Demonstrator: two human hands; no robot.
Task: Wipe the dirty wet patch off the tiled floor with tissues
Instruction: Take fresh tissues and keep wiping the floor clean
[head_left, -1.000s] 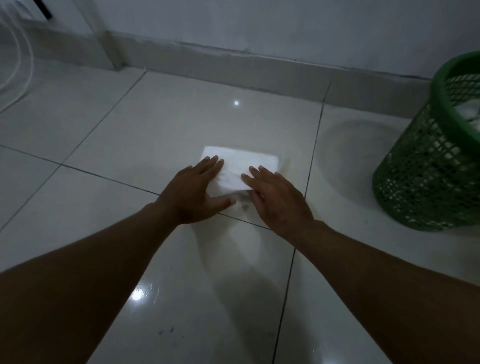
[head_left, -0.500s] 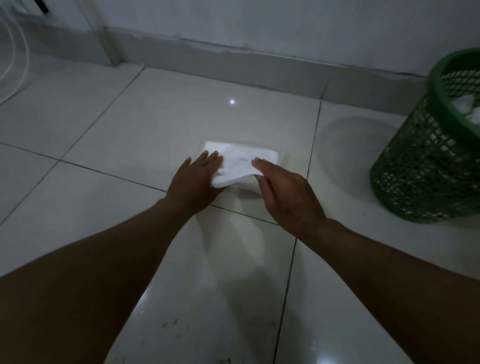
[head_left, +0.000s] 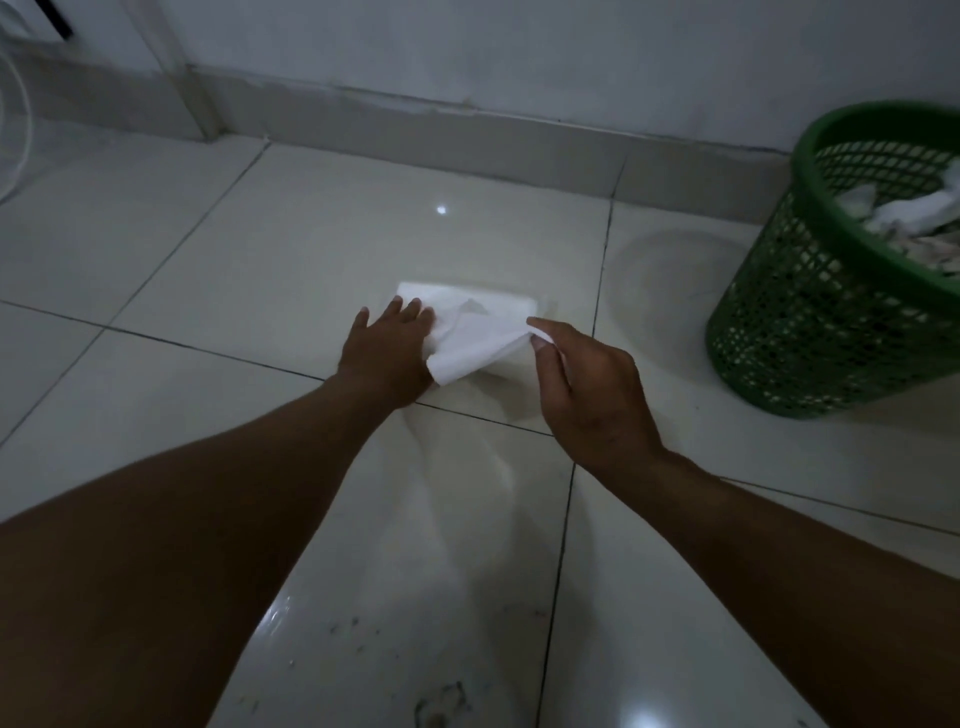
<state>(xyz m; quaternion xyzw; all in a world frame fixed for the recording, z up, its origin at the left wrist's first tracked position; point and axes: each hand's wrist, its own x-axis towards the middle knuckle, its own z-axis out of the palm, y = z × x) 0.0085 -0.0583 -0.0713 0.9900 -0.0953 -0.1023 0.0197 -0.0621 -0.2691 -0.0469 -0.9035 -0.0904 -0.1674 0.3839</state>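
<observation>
A white tissue (head_left: 475, 332) lies on the glossy tiled floor (head_left: 291, 270), its near edge lifted and folded up. My left hand (head_left: 387, 353) lies flat with straight fingers on the tissue's left part. My right hand (head_left: 582, 389) pinches the tissue's lifted right corner between thumb and fingers and holds it a little above the floor. Dark dirt specks (head_left: 436, 701) dot the tile close to me. Any wet patch under the tissue is hidden.
A green mesh waste basket (head_left: 831, 312) with crumpled white tissues inside stands on the floor at the right. A wall with a skirting (head_left: 467, 135) runs along the back. White cables (head_left: 21, 119) hang at the far left.
Both hands lay flat on the spread tissue a second ago. Since then my right hand has taken the tissue's right edge and lifted it, crumpling the sheet towards my left hand.
</observation>
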